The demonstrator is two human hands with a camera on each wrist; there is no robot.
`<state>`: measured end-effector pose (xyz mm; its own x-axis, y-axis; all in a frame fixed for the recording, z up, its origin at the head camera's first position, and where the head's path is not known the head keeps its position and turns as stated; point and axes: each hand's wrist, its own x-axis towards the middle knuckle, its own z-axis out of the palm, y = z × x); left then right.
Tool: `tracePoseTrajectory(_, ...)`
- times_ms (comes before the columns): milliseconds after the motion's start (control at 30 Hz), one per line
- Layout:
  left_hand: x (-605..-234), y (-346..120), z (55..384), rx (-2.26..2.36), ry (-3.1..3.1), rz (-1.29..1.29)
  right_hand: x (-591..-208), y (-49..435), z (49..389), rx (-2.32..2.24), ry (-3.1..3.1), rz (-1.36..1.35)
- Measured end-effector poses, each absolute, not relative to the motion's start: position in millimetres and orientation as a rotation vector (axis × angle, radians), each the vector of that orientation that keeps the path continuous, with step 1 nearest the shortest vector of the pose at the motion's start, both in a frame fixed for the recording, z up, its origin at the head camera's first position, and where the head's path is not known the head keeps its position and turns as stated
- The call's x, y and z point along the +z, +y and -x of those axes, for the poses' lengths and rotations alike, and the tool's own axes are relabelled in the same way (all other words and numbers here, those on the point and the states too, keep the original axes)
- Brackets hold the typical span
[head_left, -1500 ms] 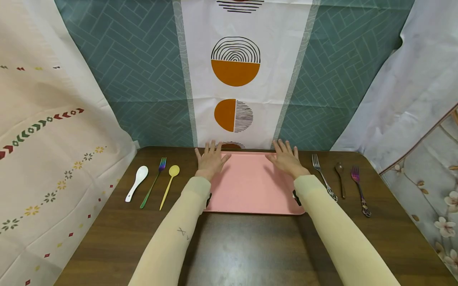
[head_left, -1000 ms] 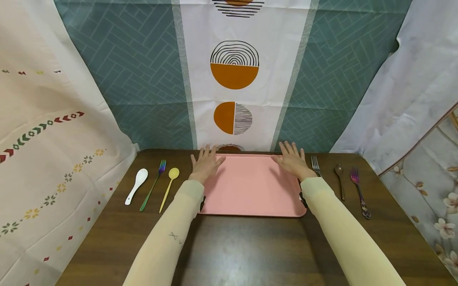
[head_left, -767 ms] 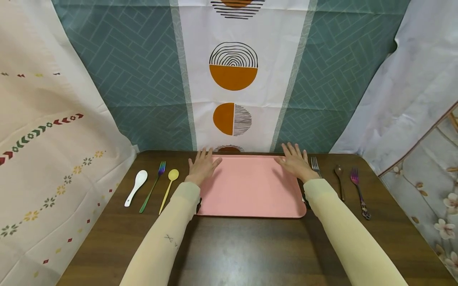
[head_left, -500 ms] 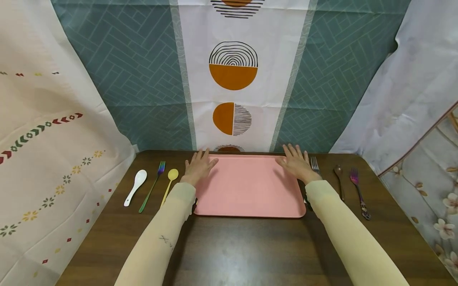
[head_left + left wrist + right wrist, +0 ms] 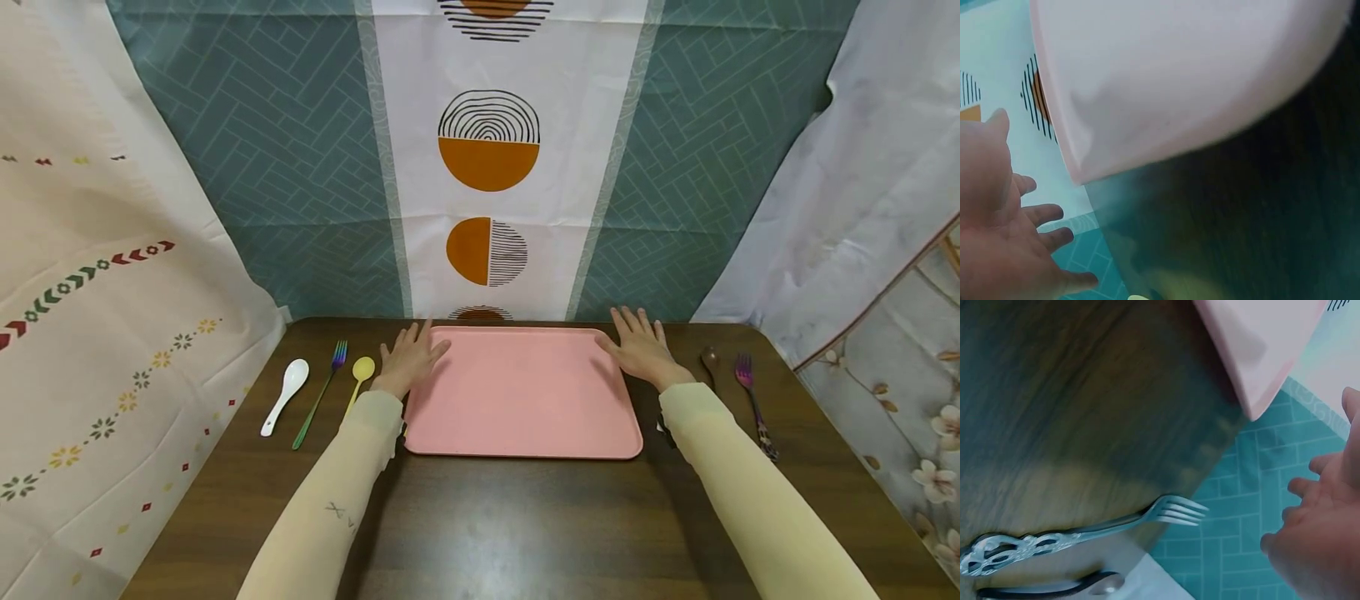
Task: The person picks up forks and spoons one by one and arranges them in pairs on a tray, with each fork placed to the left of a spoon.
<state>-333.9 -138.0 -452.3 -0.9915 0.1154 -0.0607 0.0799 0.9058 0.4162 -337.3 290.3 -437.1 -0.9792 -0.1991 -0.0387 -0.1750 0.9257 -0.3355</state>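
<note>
A pink rectangular tray (image 5: 522, 392) lies on the dark wooden table. My left hand (image 5: 408, 360) hovers by its far left corner, fingers spread, holding nothing. Over the far right corner is my right hand (image 5: 641, 350), also spread and holding nothing. In the right wrist view, a silver fork (image 5: 1094, 531) with an ornate handle lies below the right hand; in the head view, the hand and sleeve hide it. A yellow spoon (image 5: 363, 367) lies just left of my left hand, its handle partly covered by the sleeve.
Farther left lie a rainbow-coloured fork (image 5: 339, 357) and a white spoon (image 5: 295, 377). On the right are a brown spoon (image 5: 709, 358) and a purple fork (image 5: 744, 371). A patterned cloth (image 5: 315, 167) hangs behind the table's far edge.
Both hands have moved apart, the left one leftward and the right one rightward, uncovering more of the tray. The right hand and sleeve now cover the silver fork in the head view.
</note>
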Motion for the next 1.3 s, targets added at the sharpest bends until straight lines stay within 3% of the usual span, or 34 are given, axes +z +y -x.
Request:
tracePoseTrajectory(733, -453, -150, 328, 0.668, 2.966, -0.126, -443, 344, 325, -0.572, 2.986, 0.279)
tracePoseTrajectory(1300, -451, -158, 328, 0.942, 2.841, -0.122, -438, 352, 312, -0.443, 2.996, 0.204)
